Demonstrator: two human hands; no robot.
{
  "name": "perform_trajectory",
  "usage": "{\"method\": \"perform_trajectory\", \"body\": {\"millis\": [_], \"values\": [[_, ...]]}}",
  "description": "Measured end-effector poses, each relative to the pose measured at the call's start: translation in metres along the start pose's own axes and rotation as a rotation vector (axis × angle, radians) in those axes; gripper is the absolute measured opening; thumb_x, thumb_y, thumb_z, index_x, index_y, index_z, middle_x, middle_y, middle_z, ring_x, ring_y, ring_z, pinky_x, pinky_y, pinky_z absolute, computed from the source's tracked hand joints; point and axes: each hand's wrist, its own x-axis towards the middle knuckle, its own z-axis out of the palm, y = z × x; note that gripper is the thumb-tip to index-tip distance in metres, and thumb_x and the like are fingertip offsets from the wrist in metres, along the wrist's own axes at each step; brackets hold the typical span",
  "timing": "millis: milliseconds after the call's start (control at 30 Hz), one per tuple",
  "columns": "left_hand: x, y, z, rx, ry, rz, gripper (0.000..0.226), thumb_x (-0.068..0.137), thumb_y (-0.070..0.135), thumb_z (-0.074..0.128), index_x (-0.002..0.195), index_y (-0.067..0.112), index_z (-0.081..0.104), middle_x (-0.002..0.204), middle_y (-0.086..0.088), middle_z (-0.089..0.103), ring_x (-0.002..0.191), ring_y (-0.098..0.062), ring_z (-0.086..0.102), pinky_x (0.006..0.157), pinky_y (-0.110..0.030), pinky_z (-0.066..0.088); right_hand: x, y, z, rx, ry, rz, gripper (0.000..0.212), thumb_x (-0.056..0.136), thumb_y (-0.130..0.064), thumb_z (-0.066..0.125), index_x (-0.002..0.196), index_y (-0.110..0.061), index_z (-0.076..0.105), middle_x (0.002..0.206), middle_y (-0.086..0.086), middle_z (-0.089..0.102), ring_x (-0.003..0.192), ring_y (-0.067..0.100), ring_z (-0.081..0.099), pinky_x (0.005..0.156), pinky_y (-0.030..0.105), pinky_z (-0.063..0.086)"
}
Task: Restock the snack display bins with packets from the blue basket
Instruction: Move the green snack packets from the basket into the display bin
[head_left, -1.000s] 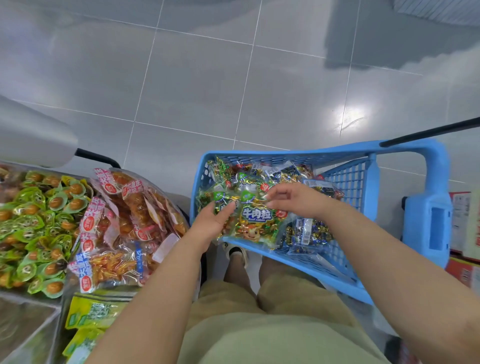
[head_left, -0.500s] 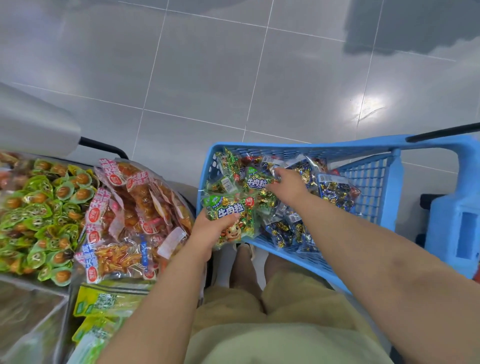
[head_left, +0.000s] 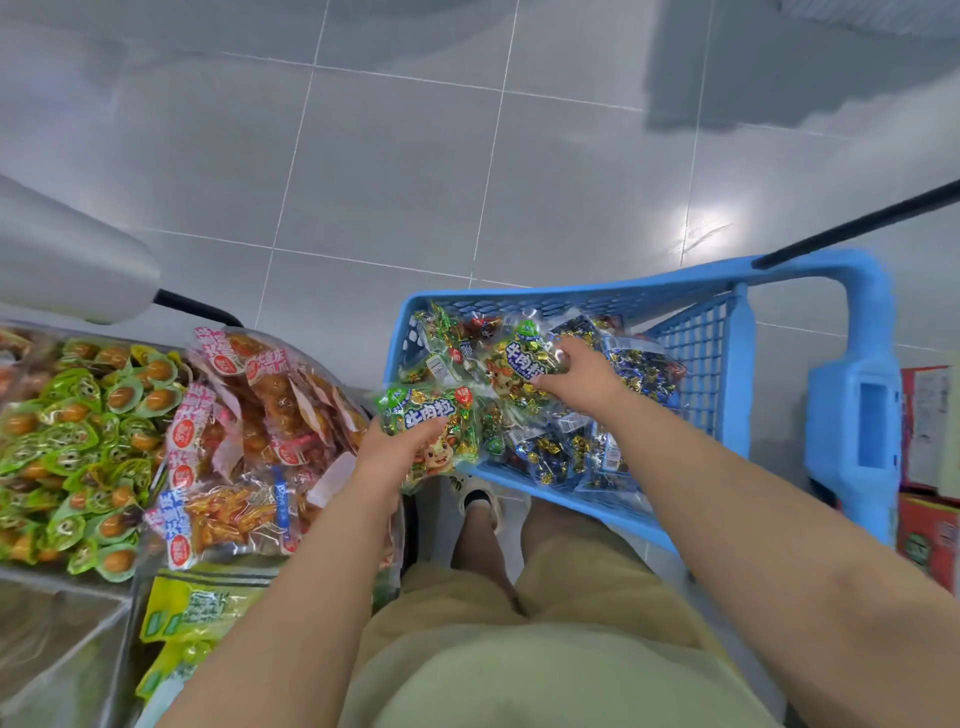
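Your blue basket (head_left: 571, 293) sits at 2 o'clock, parked close so the display bins (head_left: 57, 576) at 9 o'clock are one swing away. Your left hand (head_left: 387, 457) grips a green packet (head_left: 426, 415) over the basket's 9 o'clock rim, probably staging it, while your right hand (head_left: 576, 374) curls round a second packet (head_left: 511, 364) inside.

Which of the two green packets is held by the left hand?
The green packet overhanging the blue basket's left edge; the left hand grips it. The other green packet lies deeper inside, under the right hand.
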Motion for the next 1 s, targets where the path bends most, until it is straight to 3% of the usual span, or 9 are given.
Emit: {"method": "perform_trajectory", "body": {"millis": [67,200,333,400,533,633,733,900,1000], "values": [[-0.008,0.004,-0.002,-0.02,-0.031,0.022,0.046,0.064,0.034,0.087,0.099,0.03,0.056,0.116,0.004,0.063,0.096,-0.017,0.062,0.098,-0.045,0.046,-0.018,0.005,-0.013,0.166,0.021,-0.003,0.063,0.081,-0.026,0.073,0.135,-0.014,0.044,0.136,0.013,0.048,0.108,0.024,0.055,0.086,0.036,0.049],[-0.033,0.014,-0.013,-0.016,-0.022,0.076,0.092,0.059,0.042,0.088,0.136,0.017,0.044,0.105,0.009,0.055,0.094,-0.014,0.059,0.096,-0.04,0.043,-0.054,0.002,-0.036,0.361,0.089,-0.048,0.064,0.073,-0.033,0.079,0.13,-0.017,0.053,0.129,-0.002,0.054,0.106,0.014,0.055,0.087,0.028,0.045],[-0.074,0.008,-0.036,-0.071,0.041,0.124,0.121,0.044,0.057,0.088,0.146,0.022,0.033,0.147,-0.005,0.044,0.129,-0.03,0.046,0.105,-0.054,0.038,-0.083,-0.021,-0.041,0.471,0.028,-0.134,0.057,0.071,-0.027,0.081,0.122,-0.014,0.06,0.102,-0.006,0.069,0.089,0.011,0.068,0.082,0.031,0.055],[-0.101,-0.008,-0.05,-0.154,0.163,0.127,0.121,0.055,0.051,0.087,0.151,0.021,0.021,0.153,-0.009,0.033,0.135,-0.033,0.039,0.107,-0.055,0.035,-0.095,-0.036,-0.034,0.475,-0.04,-0.199,0.053,0.072,-0.024,0.08,0.12,-0.012,0.062,0.092,-0.007,0.071,0.068,0.002,0.067,0.062,0.02,0.054],[-0.164,-0.059,-0.084,-0.655,0.264,0.094,0.12,0.054,0.034,0.087,0.15,0.013,0.02,0.132,-0.014,0.057,0.112,-0.029,0.061,0.085,-0.042,0.054,-0.127,-0.064,0.0,0.463,-0.173,-0.307,0.046,0.067,-0.025,0.083,0.107,-0.021,0.06,0.118,0.005,0.062,0.083,0.011,0.067,0.063,0.02,0.051],[-0.212,-0.112,-0.113,-0.893,0.397,0.123,0.107,0.055,0.023,0.088,0.145,0.003,0.034,0.126,-0.019,0.061,0.105,-0.03,0.064,0.082,-0.043,0.056,-0.161,-0.084,0.037,0.407,-0.243,-0.404,0.043,0.058,-0.031,0.086,0.088,-0.026,0.056,0.101,0.005,0.065,0.078,0.015,0.063,0.067,0.027,0.051],[-0.259,-0.163,-0.134,-0.997,0.546,0.191,0.104,0.053,0.023,0.087,0.143,0.003,0.038,0.128,-0.02,0.059,0.109,-0.032,0.061,0.091,-0.05,0.052,-0.197,-0.097,0.084,0.435,-0.379,-0.481,0.035,0.068,-0.016,0.082,0.089,-0.023,0.054,0.072,-0.009,0.069,0.067,0.009,0.064,0.058,0.019,0.048],[-0.319,-0.242,-0.167,-1.158,0.781,0.155,0.117,0.043,0.043,0.092,0.141,0.014,0.037,0.133,-0.013,0.057,0.118,-0.033,0.056,0.102,-0.06,0.039,-0.261,-0.101,0.169,0.401,-0.646,-0.51,0.021,0.086,-0.016,0.065,0.106,-0.019,0.06,0.111,0.004,0.067,0.109,0.022,0.061,0.098,0.04,0.046],[-0.344,-0.283,-0.19,-1.224,0.906,0.152,0.125,0.033,0.046,0.092,0.141,0.014,0.037,0.13,-0.014,0.058,0.115,-0.035,0.059,0.094,-0.057,0.047,-0.299,-0.101,0.223,0.25,-0.733,-0.506,0.046,0.093,-0.03,0.057,0.133,-0.012,0.046,0.134,0.008,0.053,0.12,0.021,0.052,0.107,0.037,0.038]]}}
